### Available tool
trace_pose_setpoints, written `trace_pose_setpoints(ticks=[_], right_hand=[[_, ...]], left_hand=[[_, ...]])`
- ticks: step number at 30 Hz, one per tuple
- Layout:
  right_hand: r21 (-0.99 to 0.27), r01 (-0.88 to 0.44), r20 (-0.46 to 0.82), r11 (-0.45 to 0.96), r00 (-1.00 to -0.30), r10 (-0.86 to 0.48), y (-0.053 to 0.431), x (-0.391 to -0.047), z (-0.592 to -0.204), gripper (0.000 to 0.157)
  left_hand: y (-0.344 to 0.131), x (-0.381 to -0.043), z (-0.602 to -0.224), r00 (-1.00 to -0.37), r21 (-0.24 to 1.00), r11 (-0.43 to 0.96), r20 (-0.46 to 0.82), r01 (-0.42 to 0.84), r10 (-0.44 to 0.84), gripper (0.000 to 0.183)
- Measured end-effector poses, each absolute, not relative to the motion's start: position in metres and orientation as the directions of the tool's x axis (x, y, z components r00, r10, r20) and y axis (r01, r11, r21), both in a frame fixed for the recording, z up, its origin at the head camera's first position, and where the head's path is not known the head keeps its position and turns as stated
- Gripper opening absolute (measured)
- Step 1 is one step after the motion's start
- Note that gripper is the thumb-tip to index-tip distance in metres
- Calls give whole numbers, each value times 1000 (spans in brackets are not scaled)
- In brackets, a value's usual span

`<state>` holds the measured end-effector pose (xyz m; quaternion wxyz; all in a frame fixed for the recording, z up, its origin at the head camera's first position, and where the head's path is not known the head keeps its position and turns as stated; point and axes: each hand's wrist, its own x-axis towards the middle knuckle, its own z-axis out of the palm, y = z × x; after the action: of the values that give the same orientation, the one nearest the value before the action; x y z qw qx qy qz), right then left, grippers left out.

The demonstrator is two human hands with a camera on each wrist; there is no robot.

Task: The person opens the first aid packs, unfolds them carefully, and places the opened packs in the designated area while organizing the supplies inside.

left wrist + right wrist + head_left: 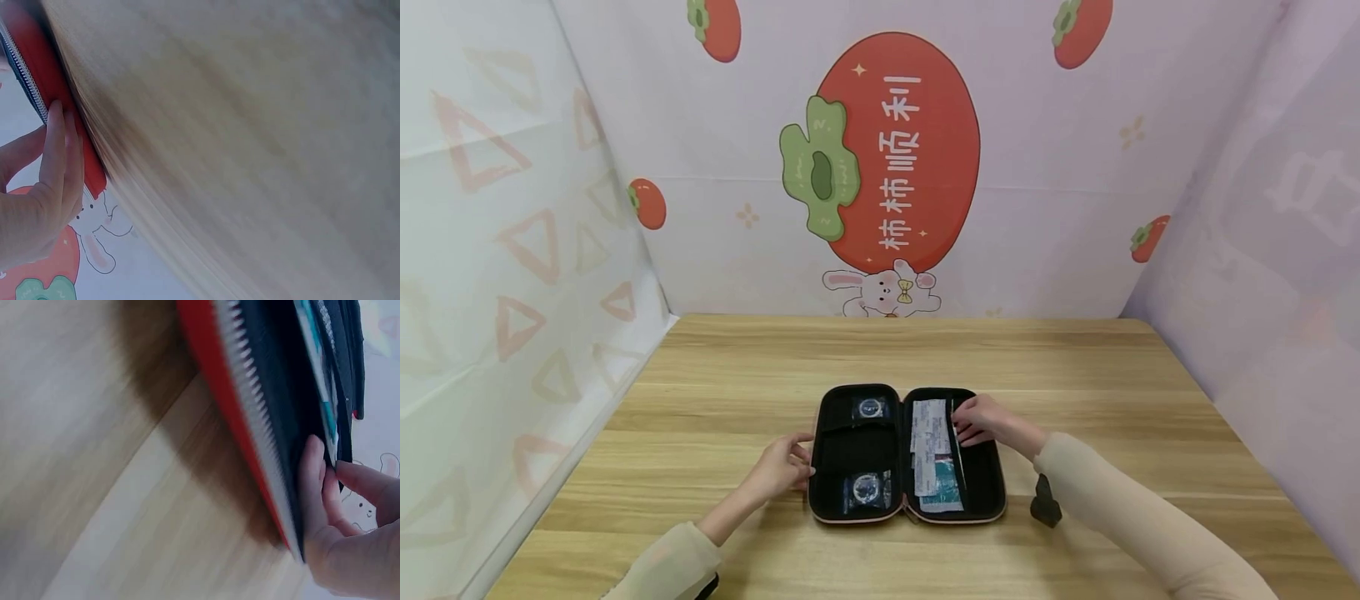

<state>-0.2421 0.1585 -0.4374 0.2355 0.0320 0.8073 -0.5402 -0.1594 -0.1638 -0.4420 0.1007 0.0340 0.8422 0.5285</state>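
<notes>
A zippered case (pixel 854 450) lies unfolded on the table, black inside, with a red outer shell (pixel 47 56) in the left wrist view. My left hand (pixel 784 467) holds its left edge, fingers against the red side and thumb at the rim. Over the right half, my right hand (pixel 983 419) pinches the edge of an inner pocket (pixel 342 403) between thumb and fingers. White paper packets (pixel 929 429) and a teal packet (pixel 946 483) lie by this pocket. Two clear-wrapped packets with round contents, one lower (pixel 866 490) and one upper (pixel 871 408), sit in the left half.
The wooden table (pixel 737 358) reaches back to a printed cloth wall (pixel 1022 250). Cloth also hangs at both sides. A small dark object (pixel 1045 503) shows beside my right sleeve (pixel 1120 508).
</notes>
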Motion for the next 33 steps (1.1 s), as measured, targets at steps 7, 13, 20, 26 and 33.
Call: trace_pose_setpoints(ticks=[7,13,20,26,33], right_hand=[[-890,233,-322,391,-930,-178,167,-241,-438,18],[-891,267,-340,366,-929,-150,172,-243,-435,19],[-882,263,-344,392,-927,-150,178,-243,-430,24],[-893,194,-308,405,-921,-238,194,-258,-446,20],[-866,190,-335,463,-907,-255,190,-246,-428,21]], left_hand=[[-163,-160,-444,-980,897,440,-128,-49,151,48],[-164,-161,-445,-978,899,436,-129,-45,165,49],[-165,-160,-444,-977,905,423,-128,-45,169,49],[-164,-159,-443,-978,906,420,-129,-48,166,48],[-164,-159,-443,-977,902,428,-134,-50,167,48]])
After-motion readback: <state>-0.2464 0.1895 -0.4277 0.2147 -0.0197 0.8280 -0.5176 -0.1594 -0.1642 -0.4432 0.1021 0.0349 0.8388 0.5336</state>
